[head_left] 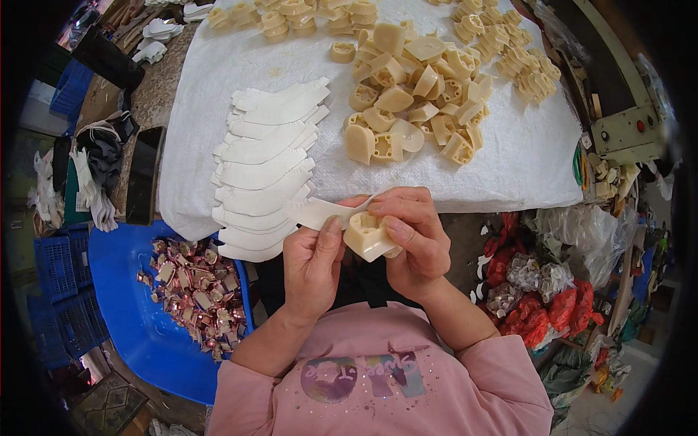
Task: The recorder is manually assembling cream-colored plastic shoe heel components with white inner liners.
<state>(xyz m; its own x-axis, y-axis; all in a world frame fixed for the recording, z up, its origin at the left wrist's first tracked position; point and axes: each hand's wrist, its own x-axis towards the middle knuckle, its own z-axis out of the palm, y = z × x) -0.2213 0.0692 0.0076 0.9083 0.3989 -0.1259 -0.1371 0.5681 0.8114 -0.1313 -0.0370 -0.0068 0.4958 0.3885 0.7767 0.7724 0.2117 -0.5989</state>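
Observation:
At the table's front edge my right hand [414, 236] grips a cream plastic shoe heel [367, 234], its hollowed end turned up. A curved white strip [316, 213] lies against the heel's far side, its free end reaching left. My left hand [317, 258] pinches that strip between thumb and fingers, close beside the heel. Left of my hands, a fanned row of white strips [265, 174] overlaps on the table. Beyond my hands is a loose heap of cream heels [396, 99]. The fingertips behind the strip are partly hidden.
White woven sheeting [182, 160] covers the table. More heels [291, 16] stand along its far side. At left are a dark phone [145, 174] and a blue tub [138, 320] holding shiny pinkish pieces [200, 291]. Red plastic bags [527, 320] lie at lower right.

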